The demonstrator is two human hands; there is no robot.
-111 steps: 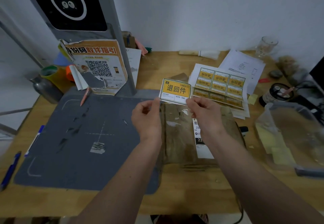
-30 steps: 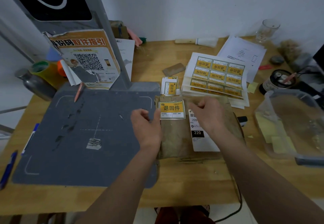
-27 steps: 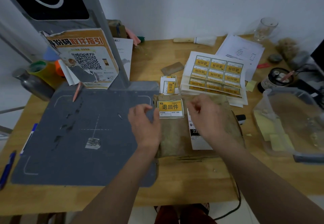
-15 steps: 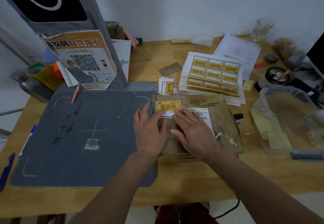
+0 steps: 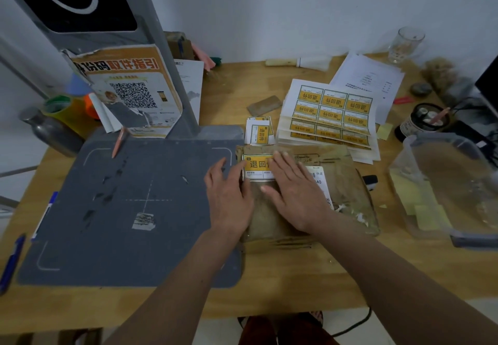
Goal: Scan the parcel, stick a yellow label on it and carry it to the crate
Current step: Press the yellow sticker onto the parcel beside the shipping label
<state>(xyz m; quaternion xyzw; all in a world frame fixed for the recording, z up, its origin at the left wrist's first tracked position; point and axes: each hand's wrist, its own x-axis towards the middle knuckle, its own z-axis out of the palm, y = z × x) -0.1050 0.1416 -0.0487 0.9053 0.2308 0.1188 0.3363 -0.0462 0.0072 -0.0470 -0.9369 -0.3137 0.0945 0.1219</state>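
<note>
Both flat, ungripping hands, left hand (image 5: 229, 199) and right hand (image 5: 293, 193), press the yellow label (image 5: 256, 165) onto the brown parcel (image 5: 345, 196). Labelling looks nearly finished; carrying it to the clear crate (image 5: 404, 156) at three o'clock remains.

Two hands: left (image 5: 229, 199), right (image 5: 293, 196). One parcel (image 5: 342, 191), bearing one yellow label (image 5: 256, 166) and one white label (image 5: 319, 180). One fanned stack of label sheets (image 5: 331, 115), the top sheet showing nine labels. One scanner mat (image 5: 129, 209). One glass (image 5: 405, 45). Two blue pens (image 5: 12, 261). One plastic tub (image 5: 452, 182).
</note>
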